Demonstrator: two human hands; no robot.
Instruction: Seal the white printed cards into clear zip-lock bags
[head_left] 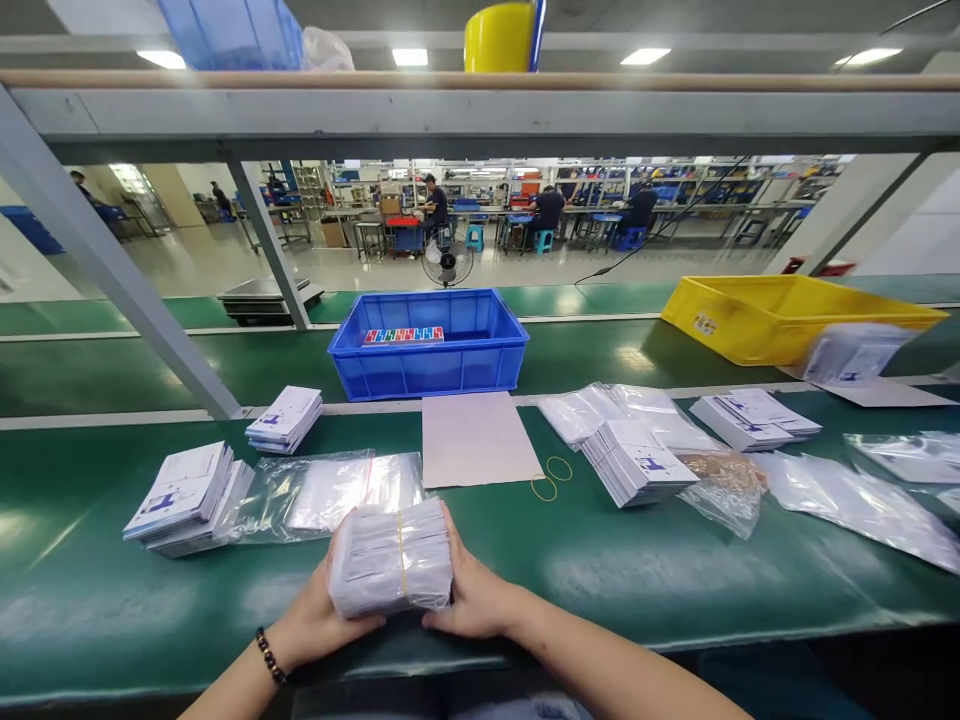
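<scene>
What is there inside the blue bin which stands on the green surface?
A row of red, green and blue printed pieces shows inside the blue bin, towards its left. Whatever lies lower is hidden by the front wall.

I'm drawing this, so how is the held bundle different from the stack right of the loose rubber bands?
The bundle is between the left hand and right hand; the stack sits on the table, untouched. The bundle has a yellow rubber band around it; the stack shows none. The bundle looks covered in cloudy plastic; the stack shows a purple picture on top. Both are pale piles.
</scene>
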